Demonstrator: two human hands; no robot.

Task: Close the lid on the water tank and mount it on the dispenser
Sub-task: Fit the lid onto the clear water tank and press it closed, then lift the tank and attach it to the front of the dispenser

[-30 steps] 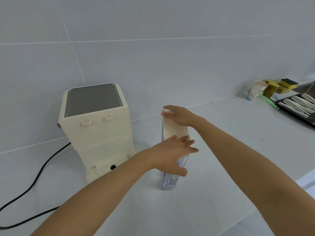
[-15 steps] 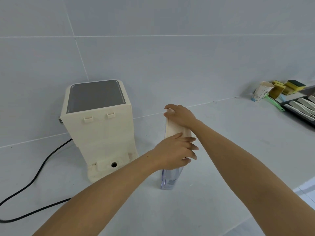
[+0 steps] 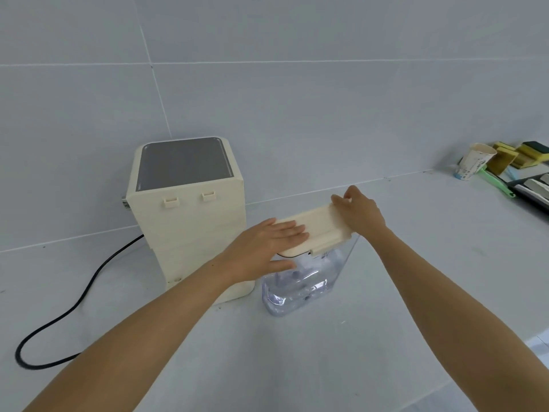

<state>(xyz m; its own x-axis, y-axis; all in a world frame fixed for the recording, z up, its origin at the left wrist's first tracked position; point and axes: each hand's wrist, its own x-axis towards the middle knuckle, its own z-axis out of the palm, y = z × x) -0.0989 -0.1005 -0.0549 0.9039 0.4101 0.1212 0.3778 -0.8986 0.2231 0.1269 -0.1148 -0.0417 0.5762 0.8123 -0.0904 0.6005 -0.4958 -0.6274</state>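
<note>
A clear plastic water tank (image 3: 300,286) stands on the white counter just right of the cream dispenser (image 3: 190,221). A cream lid (image 3: 319,230) lies flat across the tank's top. My left hand (image 3: 267,248) rests palm down on the lid's left end, its thumb against the tank's front. My right hand (image 3: 358,212) presses on the lid's far right end, fingers curled over the edge. The dispenser has a grey top panel and two small clips on the face turned toward me.
A black power cord (image 3: 74,304) runs from the dispenser across the counter (image 3: 326,367) to the left. At the far right stand a paper cup (image 3: 472,162), yellow sponges (image 3: 523,153), a green-handled tool and a dark tray. A tiled wall is behind.
The tank has been turned so its broad side faces me. Both hands shifted along the lid, the left now lying flat on its left end. The view has moved closer.
</note>
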